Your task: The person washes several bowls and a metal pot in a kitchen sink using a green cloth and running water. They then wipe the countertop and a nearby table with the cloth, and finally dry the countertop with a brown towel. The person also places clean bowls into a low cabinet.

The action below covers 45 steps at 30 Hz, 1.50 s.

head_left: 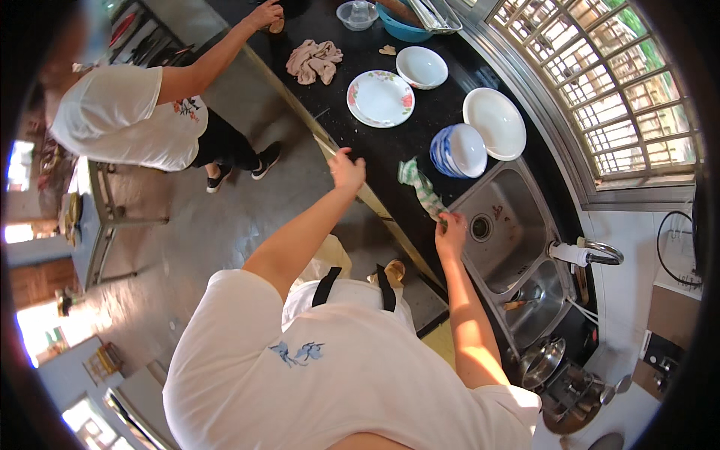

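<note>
While the right hand (451,236) pinches one end of the cloth (424,189) between its fingers, the left hand (348,172) hovers at the counter's edge, well left of the sink (517,232), fingers loosely parted. That one cloth lies on the black counter (379,146), just left of the sink, its held end near the rim. It is thin, green-and-white checked and wrinkled, drawn into a narrow strip.

One stack of blue-and-white bowls (469,150), hard to count, sits at the sink's far-left corner; one oval dish (495,124) is just beyond the sink. Farther off from it, to the left, are one floral plate (381,99), one white bowl (422,67) and one crumpled pinkish rag (313,60). One tap (600,255) stands right of the sink's two basins. Well left of the sink, one co-worker (131,112) reaches to the counter.
</note>
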Each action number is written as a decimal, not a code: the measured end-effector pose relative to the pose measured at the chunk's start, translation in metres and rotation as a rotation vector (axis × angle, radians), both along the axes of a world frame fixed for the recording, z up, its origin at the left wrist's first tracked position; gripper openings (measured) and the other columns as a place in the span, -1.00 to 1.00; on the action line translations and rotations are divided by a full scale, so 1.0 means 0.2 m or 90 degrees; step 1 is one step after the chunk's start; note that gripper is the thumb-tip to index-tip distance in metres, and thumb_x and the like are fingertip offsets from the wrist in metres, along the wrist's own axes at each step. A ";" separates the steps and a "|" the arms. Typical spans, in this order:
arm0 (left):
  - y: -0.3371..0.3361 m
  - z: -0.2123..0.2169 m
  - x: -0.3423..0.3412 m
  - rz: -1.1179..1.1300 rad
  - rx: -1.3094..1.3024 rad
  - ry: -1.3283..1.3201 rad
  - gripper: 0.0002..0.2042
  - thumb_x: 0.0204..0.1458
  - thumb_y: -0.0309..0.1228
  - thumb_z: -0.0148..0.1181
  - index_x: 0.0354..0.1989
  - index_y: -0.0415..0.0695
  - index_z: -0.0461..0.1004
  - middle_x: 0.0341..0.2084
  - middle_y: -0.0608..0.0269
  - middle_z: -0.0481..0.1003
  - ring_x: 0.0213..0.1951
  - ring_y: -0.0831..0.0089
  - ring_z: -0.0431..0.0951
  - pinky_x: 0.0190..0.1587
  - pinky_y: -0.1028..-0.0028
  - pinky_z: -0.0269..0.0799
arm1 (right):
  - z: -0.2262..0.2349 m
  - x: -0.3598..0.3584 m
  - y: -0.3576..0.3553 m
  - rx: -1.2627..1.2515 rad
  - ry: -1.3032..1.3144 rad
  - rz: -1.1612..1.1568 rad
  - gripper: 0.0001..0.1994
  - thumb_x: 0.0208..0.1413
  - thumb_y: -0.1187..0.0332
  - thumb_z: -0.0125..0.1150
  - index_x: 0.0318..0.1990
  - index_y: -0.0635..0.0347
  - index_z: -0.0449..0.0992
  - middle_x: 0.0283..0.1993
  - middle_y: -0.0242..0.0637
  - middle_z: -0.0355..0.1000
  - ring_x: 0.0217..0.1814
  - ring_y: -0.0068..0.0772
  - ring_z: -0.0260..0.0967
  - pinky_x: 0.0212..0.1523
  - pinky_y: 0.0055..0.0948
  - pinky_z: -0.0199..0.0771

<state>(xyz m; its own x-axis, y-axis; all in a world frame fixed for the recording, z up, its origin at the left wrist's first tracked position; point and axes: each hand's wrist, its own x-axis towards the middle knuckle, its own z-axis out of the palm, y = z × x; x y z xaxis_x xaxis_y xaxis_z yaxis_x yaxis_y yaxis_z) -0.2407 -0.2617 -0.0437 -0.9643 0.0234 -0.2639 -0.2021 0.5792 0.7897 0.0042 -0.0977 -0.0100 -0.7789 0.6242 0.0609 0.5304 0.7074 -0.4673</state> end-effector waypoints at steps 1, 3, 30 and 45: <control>-0.11 -0.08 -0.10 -0.004 -0.028 0.116 -0.49 -0.12 -0.37 0.24 0.05 -0.09 0.25 0.02 -0.06 0.20 0.09 -0.01 0.24 0.17 0.14 0.17 | 0.03 -0.08 -0.06 0.063 0.036 0.000 -0.81 -0.05 0.50 0.22 -0.22 0.17 0.50 -0.10 -0.12 0.33 -0.06 -0.02 0.29 -0.10 -0.16 0.36; -0.28 -0.25 -0.34 0.024 -0.077 0.066 -0.46 -0.10 -0.38 0.19 0.12 -0.12 0.20 0.09 -0.04 0.18 0.16 -0.02 0.16 0.21 0.14 0.10 | 0.07 -0.24 -0.15 0.190 0.103 0.009 -0.81 -0.05 0.50 0.22 -0.21 0.19 0.50 -0.10 -0.10 0.33 -0.03 0.00 0.27 -0.09 -0.16 0.36; -1.32 -0.39 0.32 -0.090 0.061 -0.097 -0.63 0.23 -0.12 -0.08 0.05 -0.13 0.28 0.05 0.01 0.24 -0.10 0.07 0.44 -0.05 0.23 0.37 | 0.05 -1.04 -0.67 -0.728 0.127 -0.063 -0.66 0.17 0.43 0.06 0.08 0.38 0.30 -0.12 -0.14 0.44 -0.21 -0.33 0.50 -0.31 -0.35 0.64; -1.58 -0.30 0.44 -0.299 0.247 -0.768 -0.28 -0.05 -0.19 0.36 0.23 -0.12 0.08 -0.11 0.05 0.36 -0.16 0.33 0.49 -0.15 0.40 0.48 | -1.23 -0.97 -0.96 -0.916 -0.064 -0.363 -0.66 0.06 0.65 -0.14 0.04 0.44 0.24 -0.01 0.01 0.35 -0.14 -0.06 0.49 -0.19 -0.26 0.71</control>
<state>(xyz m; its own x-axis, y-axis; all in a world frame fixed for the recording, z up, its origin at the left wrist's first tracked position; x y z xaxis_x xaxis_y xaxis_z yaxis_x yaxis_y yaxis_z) -0.1524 -0.5771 -0.1034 -0.0185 0.5501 -0.8349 -0.7264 0.5664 0.3893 -0.1894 -0.2894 -0.2564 -0.3896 0.3132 -0.8661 0.6337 -0.5912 -0.4988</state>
